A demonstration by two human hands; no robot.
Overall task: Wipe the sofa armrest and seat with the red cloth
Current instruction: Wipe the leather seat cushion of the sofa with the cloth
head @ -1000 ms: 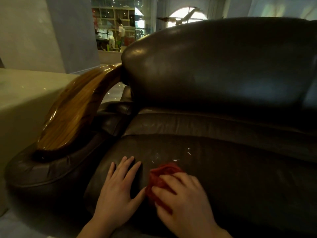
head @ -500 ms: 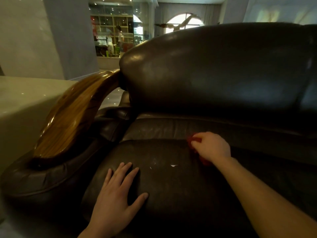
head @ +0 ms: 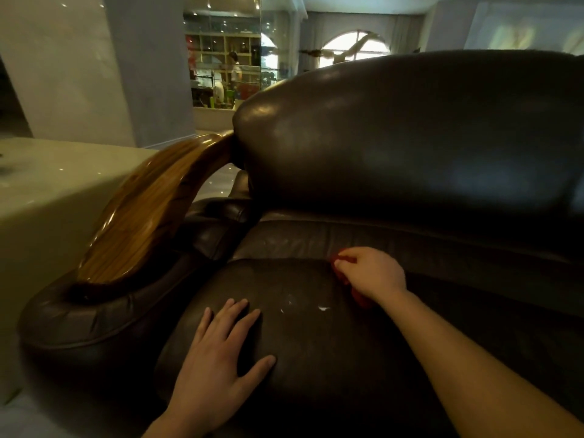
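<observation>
A dark brown leather sofa fills the view. Its seat cushion (head: pixel 303 339) has small white scuffs near the middle. The armrest on the left has a glossy wooden top (head: pixel 151 213) over a leather pad (head: pixel 85 317). My right hand (head: pixel 373 273) is closed over the red cloth (head: pixel 358 297) at the back of the seat, close to the crease under the backrest. Only slivers of the cloth show around the hand. My left hand (head: pixel 218 358) lies flat on the front of the seat, fingers spread, holding nothing.
The tall leather backrest (head: pixel 410 137) rises behind the seat. A pale stone block (head: pixel 47 191) stands left of the armrest. A grey pillar (head: pixel 148 67) and a glass-fronted room with shelves and a person are far behind.
My right hand has pushed the red cloth from the seat's front edge, beside my left hand, to the back of the seat near the crease. The left hand stays flat.
</observation>
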